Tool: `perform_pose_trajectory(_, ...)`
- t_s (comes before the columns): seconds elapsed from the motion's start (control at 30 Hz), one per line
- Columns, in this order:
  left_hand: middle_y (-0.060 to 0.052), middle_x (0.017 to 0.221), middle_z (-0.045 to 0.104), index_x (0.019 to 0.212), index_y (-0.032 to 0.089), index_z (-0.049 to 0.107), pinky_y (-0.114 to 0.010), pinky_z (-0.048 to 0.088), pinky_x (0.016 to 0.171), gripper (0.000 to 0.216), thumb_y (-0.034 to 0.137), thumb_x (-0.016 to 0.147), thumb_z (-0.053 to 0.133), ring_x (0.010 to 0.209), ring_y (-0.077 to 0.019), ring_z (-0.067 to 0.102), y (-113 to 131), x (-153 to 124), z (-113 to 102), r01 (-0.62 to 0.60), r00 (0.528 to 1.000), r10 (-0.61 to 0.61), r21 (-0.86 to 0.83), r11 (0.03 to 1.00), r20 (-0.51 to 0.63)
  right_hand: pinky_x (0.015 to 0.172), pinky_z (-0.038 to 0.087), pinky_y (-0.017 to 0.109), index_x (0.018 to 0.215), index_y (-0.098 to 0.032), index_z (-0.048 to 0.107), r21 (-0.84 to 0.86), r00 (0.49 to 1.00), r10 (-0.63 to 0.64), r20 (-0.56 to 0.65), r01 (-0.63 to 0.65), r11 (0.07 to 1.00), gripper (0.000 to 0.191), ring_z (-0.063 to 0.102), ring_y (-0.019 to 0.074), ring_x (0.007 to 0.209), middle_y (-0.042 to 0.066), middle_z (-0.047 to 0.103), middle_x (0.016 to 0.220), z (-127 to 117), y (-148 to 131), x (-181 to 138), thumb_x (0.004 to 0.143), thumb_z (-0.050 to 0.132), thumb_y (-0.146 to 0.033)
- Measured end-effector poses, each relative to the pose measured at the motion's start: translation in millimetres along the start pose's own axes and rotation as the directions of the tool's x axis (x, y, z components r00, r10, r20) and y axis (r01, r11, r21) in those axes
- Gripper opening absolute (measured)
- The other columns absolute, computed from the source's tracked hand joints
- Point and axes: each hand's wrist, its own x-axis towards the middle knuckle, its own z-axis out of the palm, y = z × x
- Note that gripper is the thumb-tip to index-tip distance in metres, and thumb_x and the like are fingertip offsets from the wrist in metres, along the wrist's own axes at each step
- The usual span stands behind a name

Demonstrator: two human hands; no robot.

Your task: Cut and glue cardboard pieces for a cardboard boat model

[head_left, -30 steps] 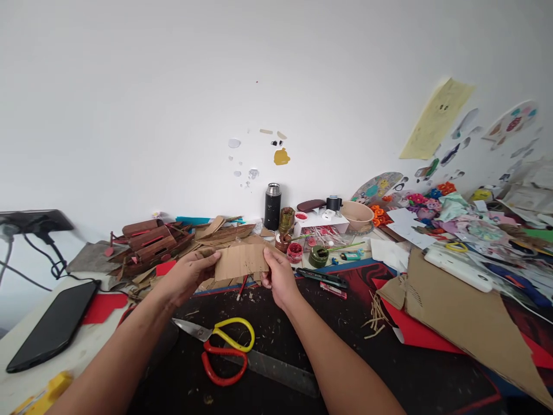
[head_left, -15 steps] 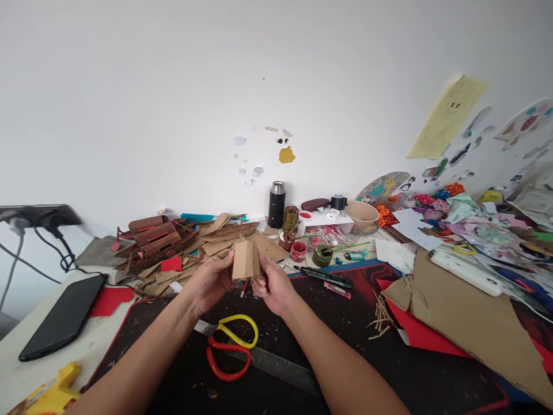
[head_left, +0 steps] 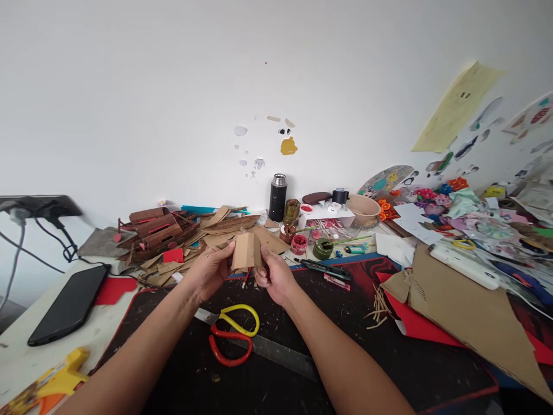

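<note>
A small piece of brown cardboard (head_left: 244,251), folded into a peaked shape, is held up above the black mat (head_left: 389,369). My left hand (head_left: 210,271) grips its left side, fingers curled round it. Its right side is pinched by my right hand (head_left: 275,278). Below the hands lie scissors with yellow and red handles (head_left: 232,334) and a metal ruler (head_left: 280,358).
Cardboard scraps and a brown model boat (head_left: 158,233) lie behind the hands. A black flask (head_left: 277,197), paint pots (head_left: 298,244), a bowl (head_left: 362,210) and a utility knife (head_left: 326,267) stand further back. A large cardboard sheet (head_left: 470,314) covers the right. A phone (head_left: 69,304) and yellow glue gun (head_left: 60,380) lie left.
The flat cardboard piece has been folded in half into a narrow peaked shape, with both hands drawn closer together. The view has shifted slightly.
</note>
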Motion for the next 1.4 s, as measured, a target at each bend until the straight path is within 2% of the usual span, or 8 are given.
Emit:
perform_pose_trajectory(0.2,-0.008,0.087,0.079,0.09,0.015,0.073,-0.029,0.057,0.068,0.043,0.04,0.066,0.099,0.078,-0.0216,0.073,26,-4,-12,-0.095,0.994,0.102,0.112,0.989,-0.05,0.039,0.015,0.019,0.079,-0.023,0.051,-0.043,0.995,-0.016,-0.103,0.011,0.999,0.064,0.031,0.005,0.037,-0.012,0.044,0.046,1,2,-1,0.068,0.092,-0.071)
perform_pose_trajectory(0.4,-0.006,0.085,0.075,0.096,0.018,0.069,-0.027,0.051,0.063,0.037,0.05,0.083,0.082,0.065,-0.0148,0.064,36,-3,-19,-0.12,0.986,0.134,0.138,0.983,-0.095,0.039,0.016,0.018,0.082,-0.023,0.053,-0.082,0.968,-0.046,-0.248,0.027,0.996,0.061,0.034,0.0058,0.039,-0.012,0.044,0.048,-8,-10,-9,0.069,0.092,-0.068)
perform_pose_trajectory(0.57,-0.005,0.083,0.076,0.093,0.018,0.075,-0.03,0.05,0.068,0.034,0.044,0.076,0.09,0.072,-0.0185,0.066,30,-29,10,-0.087,0.99,0.045,0.318,0.944,0.136,0.038,0.016,0.017,0.078,-0.023,0.05,-0.167,0.948,-0.073,-0.309,0.022,0.986,0.064,0.032,0.005,0.039,-0.012,0.042,0.048,-33,-31,-36,0.066,0.093,-0.069)
perform_pose_trajectory(0.67,-0.004,0.091,0.078,0.1,0.023,0.077,-0.033,0.052,0.078,0.029,0.051,0.093,0.072,0.086,-0.0234,0.071,25,-60,35,-0.297,0.799,-0.253,0.725,0.622,0.545,0.038,0.016,0.017,0.077,-0.022,0.051,-0.225,0.937,-0.084,-0.339,0.005,0.974,0.064,0.03,0.0044,0.039,-0.012,0.04,0.048,-50,-44,-57,0.066,0.093,-0.069)
perform_pose_trajectory(0.77,-0.005,0.102,0.08,0.111,0.026,0.078,-0.036,0.051,0.084,0.024,0.042,0.095,0.069,0.092,-0.0262,0.072,8,-88,55,-0.462,0.752,-0.344,0.822,0.332,0.562,0.038,0.017,0.018,0.076,-0.022,0.052,-0.267,0.931,-0.088,-0.354,-0.01,0.964,0.063,0.029,0.0046,0.039,-0.012,0.04,0.048,-64,-52,-73,0.067,0.091,-0.07)
perform_pose_trajectory(0.93,-0.012,0.134,0.068,0.132,0.024,0.068,-0.047,0.047,0.107,0.053,0.039,0.084,0.085,0.126,-0.0352,0.06,-41,-110,64,-0.723,0.606,-0.354,0.679,0.127,0.712,0.038,0.017,0.018,0.075,-0.023,0.05,-0.317,0.912,-0.083,-0.403,-0.054,0.947,0.064,0.032,0.0052,0.038,-0.012,0.041,0.049,-76,-47,-84,0.066,0.089,-0.073)
perform_pose_trajectory(1.1,-0.011,0.125,0.067,0.106,0.022,0.067,-0.045,0.046,0.105,0.018,0.014,0.09,0.068,0.122,-0.0312,0.059,-54,-107,41,-0.682,0.68,-0.373,0.731,-0.005,0.632,0.035,0.023,0.02,0.078,-0.021,0.059,-0.506,0.925,-0.123,-0.36,-0.083,0.859,0.063,0.038,0.0087,0.037,-0.009,0.046,0.047,-74,-34,-86,0.073,0.078,-0.082)
perform_pose_trajectory(1.4,-0.011,0.127,0.069,0.113,0.021,0.064,-0.046,0.044,0.105,0.035,0.006,0.082,0.061,0.122,-0.0327,0.062,-34,-100,15,-0.627,0.726,-0.406,0.776,-0.062,0.555,0.038,0.028,0.026,0.071,-0.024,0.058,-0.73,0.927,-0.248,-0.283,-0.04,0.682,0.061,0.043,0.0138,0.037,-0.006,0.048,0.044,-71,-20,-91,0.087,0.063,-0.083)
